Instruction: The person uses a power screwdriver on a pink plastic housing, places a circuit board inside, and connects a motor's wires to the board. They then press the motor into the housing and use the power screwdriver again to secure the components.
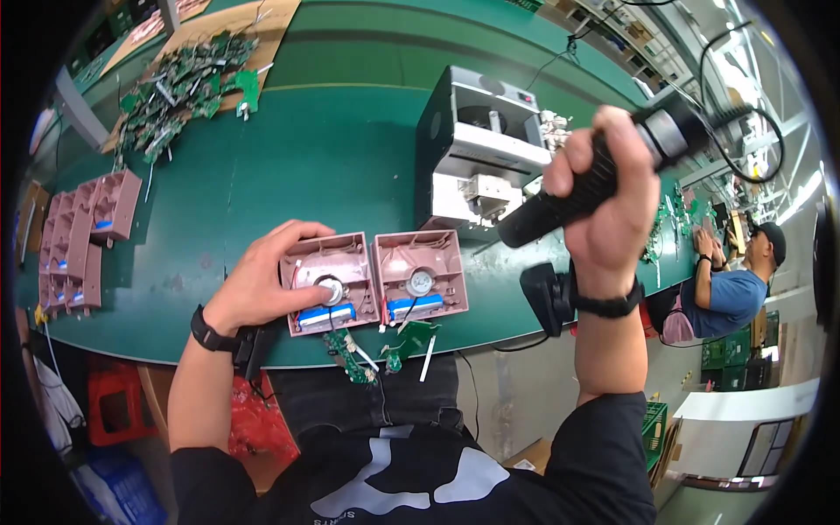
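Note:
My right hand (612, 192), raised at the right, is wrapped round a black electric screwdriver (560, 199). Its tip points down and left, and its far end joins a cable. My left hand (262, 276) grips the left pink plastic housing (350, 249), thumb inside by a round silver speaker (331, 290) and fingers at the far and left edge. A blue battery (325, 315) lies along the near side of this housing. Close beside it is a second pink housing (442, 254) with its own speaker (421, 282) and blue battery (415, 306). Green circuit boards (352, 357) hang by wires off the near edges.
A grey and black bench machine (442, 131) stands beyond the housings. More pink housings (79, 232) are stacked at the left. Many circuit boards (188, 83) lie heaped at the far left. To the right, a co-worker (731, 289) sits at the green table (306, 166).

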Action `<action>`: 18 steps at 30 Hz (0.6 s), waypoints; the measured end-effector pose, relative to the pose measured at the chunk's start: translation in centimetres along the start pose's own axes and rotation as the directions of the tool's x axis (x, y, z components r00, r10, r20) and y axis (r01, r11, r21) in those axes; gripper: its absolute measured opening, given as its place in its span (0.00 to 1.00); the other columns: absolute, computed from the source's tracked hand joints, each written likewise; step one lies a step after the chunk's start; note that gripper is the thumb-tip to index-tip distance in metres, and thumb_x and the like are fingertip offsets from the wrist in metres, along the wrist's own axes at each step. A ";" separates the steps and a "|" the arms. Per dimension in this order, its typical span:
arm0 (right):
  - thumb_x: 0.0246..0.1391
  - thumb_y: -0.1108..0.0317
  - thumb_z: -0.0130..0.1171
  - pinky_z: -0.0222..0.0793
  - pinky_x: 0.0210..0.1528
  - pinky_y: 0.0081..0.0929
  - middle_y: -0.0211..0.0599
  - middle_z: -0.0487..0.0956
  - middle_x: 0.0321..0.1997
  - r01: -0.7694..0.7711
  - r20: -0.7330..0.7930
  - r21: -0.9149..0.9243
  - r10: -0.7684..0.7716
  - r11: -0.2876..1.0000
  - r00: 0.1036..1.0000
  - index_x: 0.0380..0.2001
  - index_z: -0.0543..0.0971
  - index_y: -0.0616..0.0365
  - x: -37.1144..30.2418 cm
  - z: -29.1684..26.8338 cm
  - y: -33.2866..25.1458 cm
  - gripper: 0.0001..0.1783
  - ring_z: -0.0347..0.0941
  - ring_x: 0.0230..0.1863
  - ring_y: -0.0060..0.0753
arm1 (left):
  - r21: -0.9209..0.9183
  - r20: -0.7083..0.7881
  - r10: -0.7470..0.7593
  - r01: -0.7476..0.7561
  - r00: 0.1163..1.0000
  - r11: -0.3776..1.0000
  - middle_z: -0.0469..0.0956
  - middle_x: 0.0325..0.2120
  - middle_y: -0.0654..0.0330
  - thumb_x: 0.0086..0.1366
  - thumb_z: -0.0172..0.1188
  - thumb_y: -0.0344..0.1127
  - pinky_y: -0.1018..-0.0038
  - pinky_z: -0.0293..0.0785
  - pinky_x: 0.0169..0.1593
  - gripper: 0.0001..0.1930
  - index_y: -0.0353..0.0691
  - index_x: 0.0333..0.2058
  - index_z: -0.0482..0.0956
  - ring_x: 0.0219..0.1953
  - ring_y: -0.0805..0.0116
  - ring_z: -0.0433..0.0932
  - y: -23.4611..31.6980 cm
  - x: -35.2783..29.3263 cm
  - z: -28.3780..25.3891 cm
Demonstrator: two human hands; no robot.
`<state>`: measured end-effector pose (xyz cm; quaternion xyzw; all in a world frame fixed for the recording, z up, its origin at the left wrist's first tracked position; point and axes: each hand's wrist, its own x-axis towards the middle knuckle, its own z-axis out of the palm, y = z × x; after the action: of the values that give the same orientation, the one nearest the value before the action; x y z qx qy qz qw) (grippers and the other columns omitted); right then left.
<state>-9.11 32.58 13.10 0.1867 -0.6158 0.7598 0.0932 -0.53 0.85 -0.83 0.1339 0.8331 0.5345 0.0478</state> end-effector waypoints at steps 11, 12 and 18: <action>0.68 0.57 0.52 0.70 0.26 0.29 0.36 0.72 0.26 0.064 0.106 0.067 -0.071 0.996 0.992 0.47 0.68 0.57 -5.4 1.6 2.2 0.16 0.68 0.20 0.30 | 0.043 0.010 0.019 -0.020 1.000 0.999 0.78 0.52 0.54 0.50 0.74 0.33 0.64 0.75 0.62 0.33 0.36 0.56 0.76 0.54 0.56 0.80 0.2 0.1 0.2; 0.68 0.57 0.53 0.70 0.25 0.29 0.36 0.72 0.26 0.066 0.108 0.041 -0.070 0.997 0.992 0.47 0.68 0.58 -5.5 1.7 2.4 0.16 0.68 0.20 0.30 | 0.043 0.011 0.024 -0.024 1.000 0.999 0.78 0.52 0.54 0.51 0.74 0.33 0.64 0.75 0.62 0.33 0.37 0.57 0.76 0.54 0.56 0.80 0.2 0.2 0.3; 0.67 0.59 0.55 0.71 0.25 0.29 0.37 0.72 0.26 0.036 0.140 0.038 -0.041 0.999 0.989 0.47 0.67 0.58 -5.6 1.8 3.3 0.16 0.68 0.20 0.30 | 0.034 0.008 0.017 -0.017 1.000 0.999 0.78 0.52 0.54 0.51 0.74 0.33 0.64 0.75 0.61 0.33 0.37 0.57 0.76 0.54 0.56 0.80 0.1 0.1 0.5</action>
<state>-4.93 30.57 8.26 0.2533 -0.6035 0.7536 0.0605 -0.46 1.35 -0.94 0.1439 0.8407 0.5201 0.0441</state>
